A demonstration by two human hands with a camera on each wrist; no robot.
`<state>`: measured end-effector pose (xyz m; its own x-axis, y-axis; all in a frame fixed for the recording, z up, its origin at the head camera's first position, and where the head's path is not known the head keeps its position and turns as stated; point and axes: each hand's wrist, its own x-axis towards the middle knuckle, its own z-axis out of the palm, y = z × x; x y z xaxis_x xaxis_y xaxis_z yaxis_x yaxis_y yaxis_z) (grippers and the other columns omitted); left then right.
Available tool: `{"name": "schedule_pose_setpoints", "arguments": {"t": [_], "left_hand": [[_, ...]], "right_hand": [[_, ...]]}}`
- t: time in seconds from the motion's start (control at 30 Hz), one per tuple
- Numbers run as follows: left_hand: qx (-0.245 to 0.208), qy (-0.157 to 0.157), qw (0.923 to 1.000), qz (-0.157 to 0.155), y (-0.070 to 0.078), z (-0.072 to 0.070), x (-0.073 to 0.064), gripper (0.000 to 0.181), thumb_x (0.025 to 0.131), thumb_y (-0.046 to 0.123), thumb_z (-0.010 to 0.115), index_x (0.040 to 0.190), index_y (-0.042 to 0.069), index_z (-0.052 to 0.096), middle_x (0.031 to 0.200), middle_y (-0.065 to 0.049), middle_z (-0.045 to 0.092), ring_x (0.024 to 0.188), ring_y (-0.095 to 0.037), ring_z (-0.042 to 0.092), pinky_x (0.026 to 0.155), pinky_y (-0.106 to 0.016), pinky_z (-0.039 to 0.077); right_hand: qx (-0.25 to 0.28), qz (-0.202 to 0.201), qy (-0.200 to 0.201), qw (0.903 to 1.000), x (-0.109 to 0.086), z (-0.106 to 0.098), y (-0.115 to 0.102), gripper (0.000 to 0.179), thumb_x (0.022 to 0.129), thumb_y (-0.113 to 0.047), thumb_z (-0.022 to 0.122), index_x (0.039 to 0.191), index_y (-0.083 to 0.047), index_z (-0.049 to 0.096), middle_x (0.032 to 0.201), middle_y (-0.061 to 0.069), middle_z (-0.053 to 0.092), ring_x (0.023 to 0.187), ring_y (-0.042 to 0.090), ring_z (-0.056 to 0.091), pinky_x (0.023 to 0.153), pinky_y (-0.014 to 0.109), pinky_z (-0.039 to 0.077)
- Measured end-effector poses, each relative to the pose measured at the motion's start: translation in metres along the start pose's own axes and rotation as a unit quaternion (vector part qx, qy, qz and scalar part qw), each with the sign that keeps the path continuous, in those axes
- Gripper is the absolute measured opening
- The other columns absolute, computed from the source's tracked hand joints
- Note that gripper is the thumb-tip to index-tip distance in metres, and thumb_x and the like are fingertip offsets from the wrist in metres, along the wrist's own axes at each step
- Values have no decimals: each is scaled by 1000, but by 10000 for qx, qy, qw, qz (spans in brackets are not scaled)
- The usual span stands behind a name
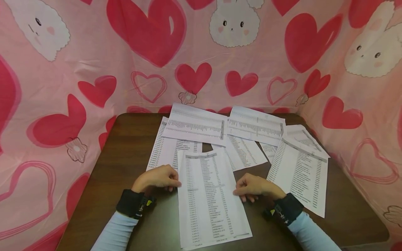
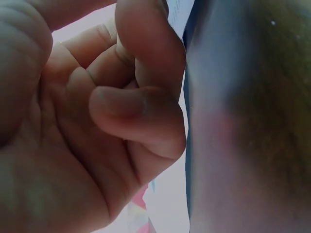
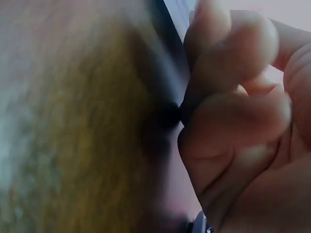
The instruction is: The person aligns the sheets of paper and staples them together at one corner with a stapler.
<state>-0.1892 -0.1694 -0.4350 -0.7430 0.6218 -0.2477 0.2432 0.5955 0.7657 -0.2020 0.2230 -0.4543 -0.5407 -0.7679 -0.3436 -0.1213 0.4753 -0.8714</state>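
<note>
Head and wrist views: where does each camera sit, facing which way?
Head: on the person's head, facing forward and down at the front sheet and table; left grip, right grip and sleeves show.
Left wrist: on that wrist, looking at the bent left fingers.
Right wrist: on that wrist, looking at the bent right fingers beside blurred table.
Shared: head and left wrist both show the left grip.

Brown wood-grain table (image 1: 125, 139), pink backdrop (image 1: 194, 52), red hearts (image 1: 150, 35), white rabbit faces (image 1: 233, 35)
</note>
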Motion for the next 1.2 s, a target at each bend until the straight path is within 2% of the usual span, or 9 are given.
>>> {"name": "schedule_pose_setpoints", "arguments": {"t": [0.3, 0.5, 0.67, 0.97, 1.2], "left_hand": [[72, -7, 9998, -163, 2, 5, 4, 24, 88, 19, 71, 66, 11, 66, 52, 2, 59, 47, -11, 55, 47, -26, 42], [37, -79, 9990, -446, 3, 7, 5, 25, 88, 20, 71, 65, 11, 67, 52, 1, 59, 46, -11, 54, 47, -25, 40], [139, -103, 9984, -539, 3, 7, 4, 29, 90, 25, 68, 65, 10, 67, 51, 0, 59, 45, -11, 52, 46, -25, 38], [253, 152, 9977, -616, 2, 6, 8, 30, 95, 23, 63, 67, 11, 66, 55, 1, 61, 48, -13, 55, 48, -27, 42], [294, 399, 9964, -684, 1, 8, 11, 28, 95, 19, 62, 69, 10, 66, 57, 0, 61, 49, -13, 56, 49, -28, 44]], "right_hand": [[-301, -13, 80, 9995, -2, 1, 3, 26, 94, -22, 65, 73, -7, 68, 57, 4, 63, 37, 9, 47, 38, 19, 37], [-410, 169, 150, 9989, -4, 3, 2, 28, 93, -24, 65, 70, -9, 67, 56, 5, 63, 36, 10, 49, 36, 19, 35], [-536, 381, 187, 9977, -4, 3, 1, 34, 94, -27, 64, 66, -9, 64, 55, 5, 63, 36, 11, 52, 34, 20, 37], [-884, 345, 334, 9949, 0, -2, -4, 35, 100, -26, 54, 72, -10, 66, 57, 5, 63, 39, 19, 58, 37, 27, 44], [-1146, 131, 366, 9927, 5, 1, -5, 31, 102, -24, 51, 76, -13, 65, 56, 2, 61, 40, 16, 58, 38, 27, 45]]}}
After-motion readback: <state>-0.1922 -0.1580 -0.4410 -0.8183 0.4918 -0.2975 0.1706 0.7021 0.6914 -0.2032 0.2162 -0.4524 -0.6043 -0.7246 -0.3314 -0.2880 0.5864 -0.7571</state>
